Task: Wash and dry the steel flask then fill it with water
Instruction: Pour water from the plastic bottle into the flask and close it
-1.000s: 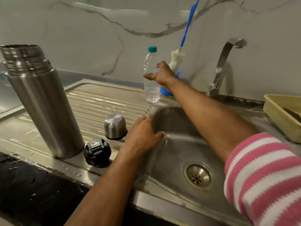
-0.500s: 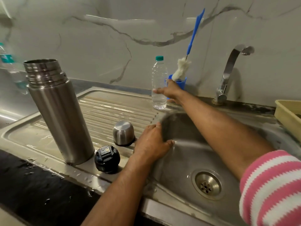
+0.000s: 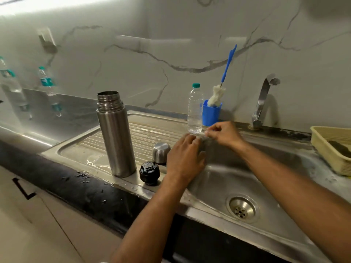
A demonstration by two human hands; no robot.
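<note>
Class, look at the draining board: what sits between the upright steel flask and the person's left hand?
In the head view, two pieces: a small steel cup upside down, and nearer the front edge a black stopper, between the steel flask and the left hand.

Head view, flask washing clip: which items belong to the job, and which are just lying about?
Job:
steel flask, open, upright on the drainboard
steel cap
black stopper
bottle brush in the blue holder
tap
sink

Lying about:
clear water bottle
yellow basket
two bottles far left
</note>
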